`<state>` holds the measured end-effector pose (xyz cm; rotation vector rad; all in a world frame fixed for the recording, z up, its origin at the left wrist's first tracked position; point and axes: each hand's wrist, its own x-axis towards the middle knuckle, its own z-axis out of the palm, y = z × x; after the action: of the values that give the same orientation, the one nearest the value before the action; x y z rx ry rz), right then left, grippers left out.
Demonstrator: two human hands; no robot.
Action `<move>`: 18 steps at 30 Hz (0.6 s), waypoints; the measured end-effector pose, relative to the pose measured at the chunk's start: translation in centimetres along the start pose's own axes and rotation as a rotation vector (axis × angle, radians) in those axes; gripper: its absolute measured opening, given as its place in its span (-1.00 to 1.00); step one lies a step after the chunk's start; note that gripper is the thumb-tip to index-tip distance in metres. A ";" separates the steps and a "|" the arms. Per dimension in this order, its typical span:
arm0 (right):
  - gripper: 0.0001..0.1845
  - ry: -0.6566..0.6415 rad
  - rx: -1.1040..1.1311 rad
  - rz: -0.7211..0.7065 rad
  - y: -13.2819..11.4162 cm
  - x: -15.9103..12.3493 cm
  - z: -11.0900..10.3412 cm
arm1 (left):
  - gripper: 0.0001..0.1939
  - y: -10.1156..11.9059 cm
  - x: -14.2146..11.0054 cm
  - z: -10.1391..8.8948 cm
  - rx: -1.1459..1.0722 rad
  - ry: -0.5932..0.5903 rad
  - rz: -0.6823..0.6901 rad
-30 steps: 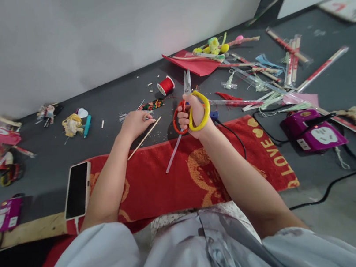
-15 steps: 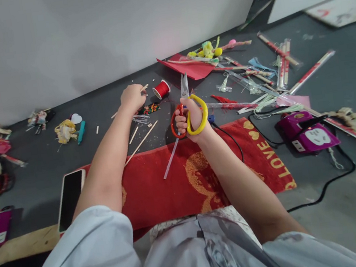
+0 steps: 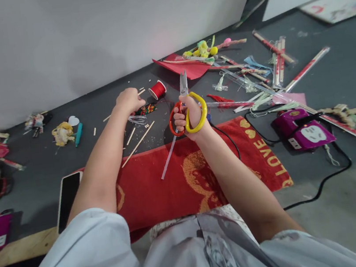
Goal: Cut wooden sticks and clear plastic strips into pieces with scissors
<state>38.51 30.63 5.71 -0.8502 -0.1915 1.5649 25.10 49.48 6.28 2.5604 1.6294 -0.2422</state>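
Observation:
My right hand point(image 3: 189, 116) grips scissors point(image 3: 186, 105) with one red and one yellow handle loop, blades pointing up and away, together with a thin pale stick point(image 3: 169, 157) that slants down over the red towel point(image 3: 159, 185). My left hand point(image 3: 130, 100) reaches out over the dark floor, fingers curled around a short wooden stick piece point(image 3: 141, 92) close to a red thread spool point(image 3: 157, 89). Two longer wooden sticks point(image 3: 137, 144) lie on the floor below that hand.
A phone point(image 3: 68, 196) lies left of the towel on a wooden plank point(image 3: 21, 248). A purple glue-gun stand point(image 3: 303, 130) with a black cable point(image 3: 322, 181) is at the right. Red paper point(image 3: 188, 67), pompoms, wrapped sticks and tassels litter the far floor. Small trinkets lie at the left.
My left hand let go of the long stick by the towel, reached forward toward the spool and closed on a short stick piece. The right hand kept the scissors nearly still.

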 end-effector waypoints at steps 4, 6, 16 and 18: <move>-0.62 0.000 0.007 -0.010 0.0 -0.2 0.0 | -0.76 -1.1 -4.6 0.2 -0.009 -0.033 -0.048; -0.62 0.004 0.003 0.005 0.0 -0.4 0.2 | -0.78 -1.3 -6.9 0.8 -0.014 -0.037 -0.070; -0.64 -0.009 -0.028 0.006 0.4 -0.4 0.1 | -0.72 -2.4 -10.1 2.5 -0.141 0.040 -0.128; -0.62 -0.012 -0.042 -0.011 0.5 -0.2 0.0 | -0.77 -3.0 -10.4 2.6 -0.143 0.074 -0.036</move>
<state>38.14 30.32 5.48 -0.8713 -0.2378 1.5601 17.88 41.09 5.69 2.4625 1.6544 -0.0316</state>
